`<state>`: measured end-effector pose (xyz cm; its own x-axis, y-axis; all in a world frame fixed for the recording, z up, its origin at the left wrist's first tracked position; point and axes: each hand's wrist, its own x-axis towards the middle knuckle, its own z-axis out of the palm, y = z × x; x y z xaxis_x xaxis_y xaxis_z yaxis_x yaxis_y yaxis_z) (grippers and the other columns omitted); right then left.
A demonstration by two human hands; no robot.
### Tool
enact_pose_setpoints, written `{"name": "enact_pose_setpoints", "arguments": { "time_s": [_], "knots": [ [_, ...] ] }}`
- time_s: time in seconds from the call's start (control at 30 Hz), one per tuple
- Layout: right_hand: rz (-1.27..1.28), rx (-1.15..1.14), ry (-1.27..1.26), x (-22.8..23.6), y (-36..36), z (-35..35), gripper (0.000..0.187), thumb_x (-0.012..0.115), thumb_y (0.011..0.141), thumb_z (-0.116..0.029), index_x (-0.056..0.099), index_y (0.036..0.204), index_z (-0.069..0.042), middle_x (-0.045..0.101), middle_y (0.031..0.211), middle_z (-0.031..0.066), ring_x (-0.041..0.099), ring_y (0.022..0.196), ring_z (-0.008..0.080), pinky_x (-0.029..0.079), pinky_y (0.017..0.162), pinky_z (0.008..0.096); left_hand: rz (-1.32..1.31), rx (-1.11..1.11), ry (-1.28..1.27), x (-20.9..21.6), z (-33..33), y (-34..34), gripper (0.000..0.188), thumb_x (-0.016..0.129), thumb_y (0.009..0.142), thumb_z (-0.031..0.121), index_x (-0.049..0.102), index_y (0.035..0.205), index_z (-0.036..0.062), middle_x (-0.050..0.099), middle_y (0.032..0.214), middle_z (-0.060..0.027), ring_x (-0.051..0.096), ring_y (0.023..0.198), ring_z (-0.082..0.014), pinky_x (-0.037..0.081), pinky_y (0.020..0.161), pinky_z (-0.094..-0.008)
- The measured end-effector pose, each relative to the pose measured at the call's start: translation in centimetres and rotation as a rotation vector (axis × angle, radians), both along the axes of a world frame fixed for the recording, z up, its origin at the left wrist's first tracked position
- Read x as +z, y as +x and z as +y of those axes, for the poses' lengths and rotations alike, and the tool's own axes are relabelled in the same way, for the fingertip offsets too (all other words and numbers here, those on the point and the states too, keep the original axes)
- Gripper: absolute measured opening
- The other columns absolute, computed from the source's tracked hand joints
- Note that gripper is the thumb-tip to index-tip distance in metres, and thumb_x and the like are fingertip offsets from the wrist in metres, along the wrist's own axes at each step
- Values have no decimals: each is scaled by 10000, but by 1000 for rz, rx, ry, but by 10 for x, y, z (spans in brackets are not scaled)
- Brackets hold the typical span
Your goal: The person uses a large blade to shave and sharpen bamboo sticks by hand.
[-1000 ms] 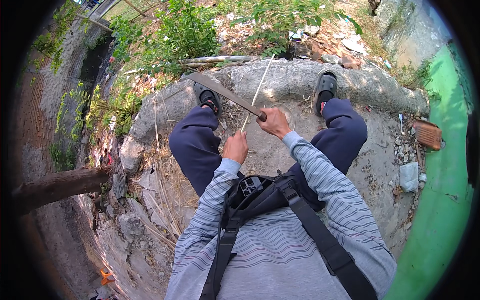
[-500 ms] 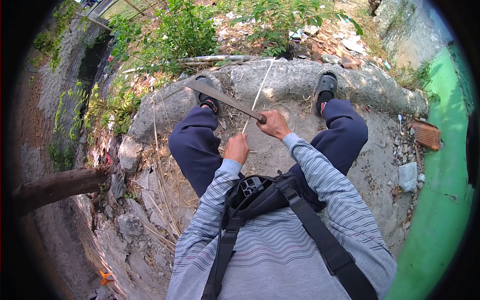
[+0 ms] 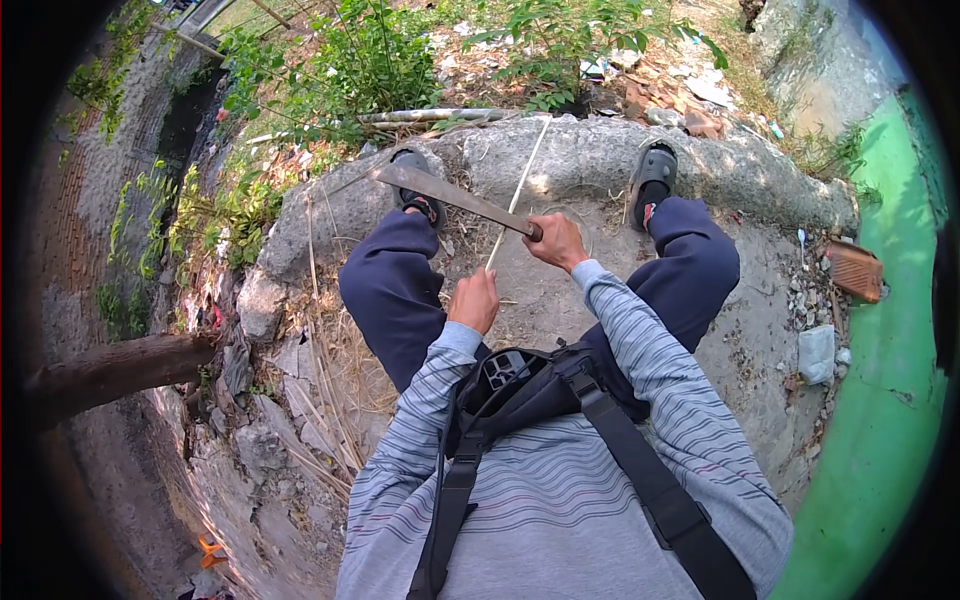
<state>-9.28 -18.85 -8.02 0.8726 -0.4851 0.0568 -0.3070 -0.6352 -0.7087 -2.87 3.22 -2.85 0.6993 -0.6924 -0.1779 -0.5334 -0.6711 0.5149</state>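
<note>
My right hand [image 3: 557,243] is closed round the handle of a machete [image 3: 455,196], whose long brown-grey blade points up and left over my left sandal. In my left hand [image 3: 473,300] is the near end of a thin pale strip [image 3: 525,172], perhaps bamboo or cane. The strip slants away from me, passes under the blade close to the handle, and its far end lies on a low concrete ledge [image 3: 590,158]. Both hands are held between my spread knees. The fingers of the left hand are curled and partly hidden from above.
Long dry strips [image 3: 325,400] lie on the ground to my left, near broken rubble. Leafy plants [image 3: 375,75] grow beyond the ledge. To the right are an orange-brown basket-like block [image 3: 855,270], a pale plastic bag [image 3: 816,354] and a green wall [image 3: 870,420]. A log [image 3: 130,375] juts in at left.
My right hand and the machete have shifted slightly right and down along the strip. The left hand still holds its end in nearly the same place.
</note>
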Motion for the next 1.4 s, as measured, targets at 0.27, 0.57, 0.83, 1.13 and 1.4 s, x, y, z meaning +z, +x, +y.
{"name": "enact_pose_setpoints", "arguments": {
  "time_s": [0.27,0.57,0.83,1.13,1.4],
  "knots": [
    [65,-41,10,-3,3,-3,185,722,796,-287,729,845,-108,722,791,176,707,760,411,559,678,509,-19,-11,43,5,8,2,392,477,1070,291,635,931,-39,660,789,-343,666,791,-537,536,729,-611],
    [70,-75,-7,-2,-2,-19,184,699,814,-291,744,869,-122,727,795,163,710,749,387,567,686,493,13,11,39,15,8,-5,354,478,1070,271,609,927,-25,647,764,-335,640,764,-552,517,725,-615],
    [-42,17,-64,4,-2,17,194,709,803,-304,738,888,-132,729,811,163,708,774,410,567,707,508,21,23,5,-6,4,6,378,482,1065,294,617,949,-39,652,798,-356,653,801,-551,517,744,-631],
    [26,-143,-114,-5,-1,-15,180,713,813,-320,724,863,-148,719,779,165,704,740,407,558,671,511,34,12,42,1,21,-2,329,478,1071,259,585,941,-24,629,751,-354,629,757,-558,497,716,-631],
    [16,-82,-229,-10,-1,-21,196,721,807,-311,708,884,-131,714,771,181,704,724,415,558,653,528,35,-28,-32,7,18,-1,295,498,1063,233,570,937,-23,620,731,-327,624,734,-541,481,684,-624]
  ]
}}
